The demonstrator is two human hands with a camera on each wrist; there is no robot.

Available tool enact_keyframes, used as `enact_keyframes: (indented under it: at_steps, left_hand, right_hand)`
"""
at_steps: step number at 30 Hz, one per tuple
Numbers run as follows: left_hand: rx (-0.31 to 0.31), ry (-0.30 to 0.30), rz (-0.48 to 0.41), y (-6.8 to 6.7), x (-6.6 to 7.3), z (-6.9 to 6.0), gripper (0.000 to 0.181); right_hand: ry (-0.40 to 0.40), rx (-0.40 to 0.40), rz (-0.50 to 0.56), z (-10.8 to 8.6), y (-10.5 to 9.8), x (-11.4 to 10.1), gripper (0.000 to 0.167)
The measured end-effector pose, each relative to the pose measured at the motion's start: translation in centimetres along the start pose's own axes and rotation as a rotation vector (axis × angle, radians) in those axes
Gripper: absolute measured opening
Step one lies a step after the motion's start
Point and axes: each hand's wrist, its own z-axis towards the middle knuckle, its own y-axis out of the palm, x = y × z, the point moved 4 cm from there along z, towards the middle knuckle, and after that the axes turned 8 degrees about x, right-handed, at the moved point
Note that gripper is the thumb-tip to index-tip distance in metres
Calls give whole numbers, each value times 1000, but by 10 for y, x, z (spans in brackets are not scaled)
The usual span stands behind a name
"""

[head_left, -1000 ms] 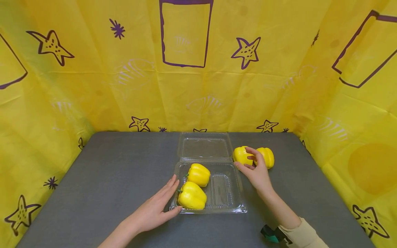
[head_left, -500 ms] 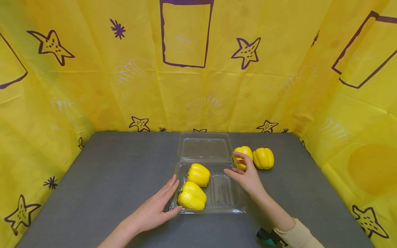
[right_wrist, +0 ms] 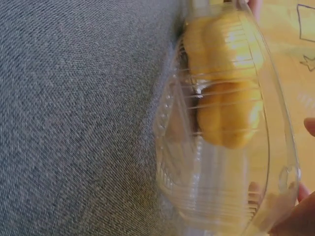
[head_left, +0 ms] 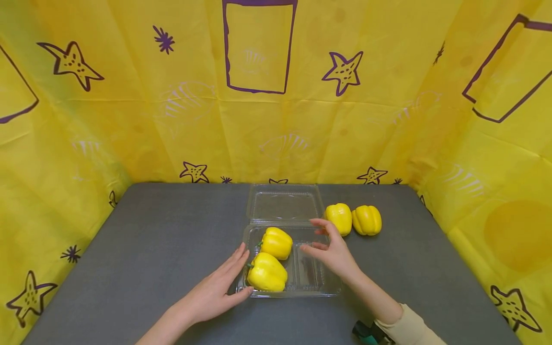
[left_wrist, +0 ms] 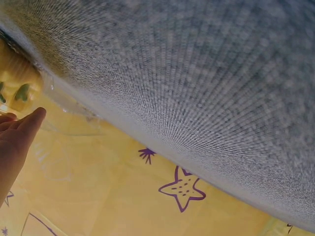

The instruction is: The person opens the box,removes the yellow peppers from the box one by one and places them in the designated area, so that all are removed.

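- Front pepper [head_left: 267,273]: on its side in the clear container, just right of the left hand, green stem toward that hand's fingers.
- Rear pepper [head_left: 277,243]: also on its side in the container, beyond the front pepper as seen from the left hand, and left of the right hand.
- Container [head_left: 306,275]: lies between the two hands; its bare half is below and left of the right hand. Lid [head_left: 285,206] folded back, farther out than both hands.
- Left hand [head_left: 217,290]: fingers straight, gripping nothing; fingertips at the container's left rim, thumb at the near corner. Contact with the pepper cannot be confirmed.
- Right hand [head_left: 334,251]: holds nothing; thumb and bent fingers moderately wide apart above the container's right side.
- Loose peppers: one [head_left: 339,219] just behind the right hand, the other [head_left: 367,220] farther right, both on the counter [head_left: 181,225].
- Handling, as judged: the thin plastic probably slides easily, so light left-hand pressure on the rim is advisable. The right hand should clear the rim, spread around a pepper's full body and avoid its stem; firm pushing risks rolling it.
- Surround: yellow printed cloth [head_left: 129,134], beyond both hands.
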Motion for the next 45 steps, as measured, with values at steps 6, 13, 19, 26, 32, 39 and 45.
enact_keyframes:
  at_steps: [6,13,19,26,32,39,45]
  left_hand:
    - [2,6,-4,0,1,0,86]
    - [-2,4,-7,1,0,0,86]
    - [10,13,-2,1,0,0,86]
    - [11,16,-3,0,0,0,86]
    - [15,25,0,0,0,-1,86]
    - [4,10,0,0,0,0,86]
    - [2,10,-8,0,-1,-1,87]
  right_hand:
    - [6,-25,-13,-1,7,3,65]
    - [0,-52,-30,-1,16,3,65]
    - [-7,-74,-70,-1,24,3,64]
    - [-31,-83,-142,2,32,8,63]
    - [-56,-91,-172,4,38,10,65]
    - [-71,-111,-204,5,43,12,65]
    - [-86,-128,-209,6,46,12,65]
